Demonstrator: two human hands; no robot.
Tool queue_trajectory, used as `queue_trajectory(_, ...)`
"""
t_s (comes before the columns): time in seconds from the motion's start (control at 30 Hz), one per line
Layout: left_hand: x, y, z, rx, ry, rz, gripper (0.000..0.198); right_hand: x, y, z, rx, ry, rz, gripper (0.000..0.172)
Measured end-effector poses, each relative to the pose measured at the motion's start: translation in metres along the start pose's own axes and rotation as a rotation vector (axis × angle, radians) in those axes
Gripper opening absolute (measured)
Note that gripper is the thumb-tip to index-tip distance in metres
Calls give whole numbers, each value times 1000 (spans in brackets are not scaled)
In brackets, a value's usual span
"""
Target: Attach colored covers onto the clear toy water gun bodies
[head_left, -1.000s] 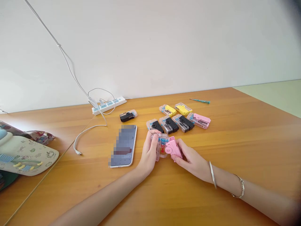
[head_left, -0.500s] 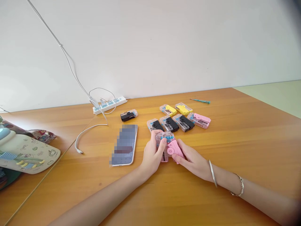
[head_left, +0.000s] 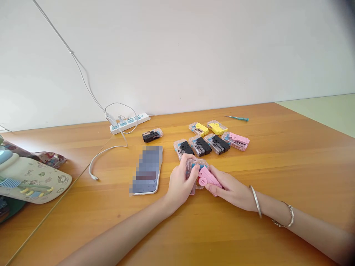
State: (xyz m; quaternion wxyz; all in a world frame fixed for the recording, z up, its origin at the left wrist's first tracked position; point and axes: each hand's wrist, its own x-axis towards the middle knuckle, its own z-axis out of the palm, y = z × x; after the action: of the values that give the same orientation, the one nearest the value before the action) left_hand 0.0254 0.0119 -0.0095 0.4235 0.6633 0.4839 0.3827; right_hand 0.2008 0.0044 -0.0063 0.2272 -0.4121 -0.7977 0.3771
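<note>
Both my hands grip one small clear-cased device with a pink part (head_left: 204, 177) low over the wooden table (head_left: 277, 173). My left hand (head_left: 181, 181) wraps the clear case from the left, thumb on top. My right hand (head_left: 226, 188) pinches the pink part from the right. Just behind lie several similar devices: a black one (head_left: 183, 147), two more black ones (head_left: 201, 145) (head_left: 219, 143), two yellow ones (head_left: 198, 129) (head_left: 216, 127) and a pink one (head_left: 236, 140).
A phone (head_left: 146, 170) lies face up left of my hands. Another black device (head_left: 151, 135), a white power strip (head_left: 129, 123) with cables and a loose white cable end (head_left: 93, 176) sit further back left. A thin screwdriver (head_left: 236, 118) lies at the back. Patterned fabric items (head_left: 30, 181) fill the left edge.
The device has turned in my hands and sunk a little toward the table; the pink part now points more to the right. My right hand slid slightly right.
</note>
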Motion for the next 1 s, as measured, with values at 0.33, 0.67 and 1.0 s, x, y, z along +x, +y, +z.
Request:
queue_trajectory(0.33, 3, 2, 0, -33, 60, 67, 19, 2, 2, 5, 100, 24, -8, 25)
queue_trajectory(0.67, 6, 1, 0, -111, 79, 33, 18, 3, 6, 0, 181, 49, 17, 29)
queue_trajectory(1.0, 6, 0, 0, -117, 111, 12, 16, 0, 9, -3, -317, 242, -101, 45)
